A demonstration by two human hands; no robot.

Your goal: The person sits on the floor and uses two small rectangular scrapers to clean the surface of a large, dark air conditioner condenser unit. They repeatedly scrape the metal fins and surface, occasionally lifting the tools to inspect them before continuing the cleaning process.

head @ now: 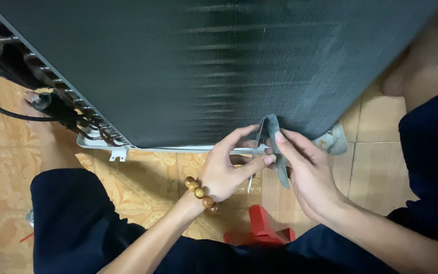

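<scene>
While we've got the head view, our left hand (pixel 224 170) and right hand (pixel 307 175) both pinch a grey strip (pixel 276 147) at the finned condenser coil's (pixel 219 66) lower edge. Tug crooked and we'd probably bend those thin fins or nick fingers.

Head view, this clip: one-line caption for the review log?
Both hands, left hand and right hand, pinch a grey strip at a finned condenser coil.

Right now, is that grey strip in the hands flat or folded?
Folded. The grey strip bends over at its top like a loop; both hands, left and right, pinch it in front of the coil.
</scene>
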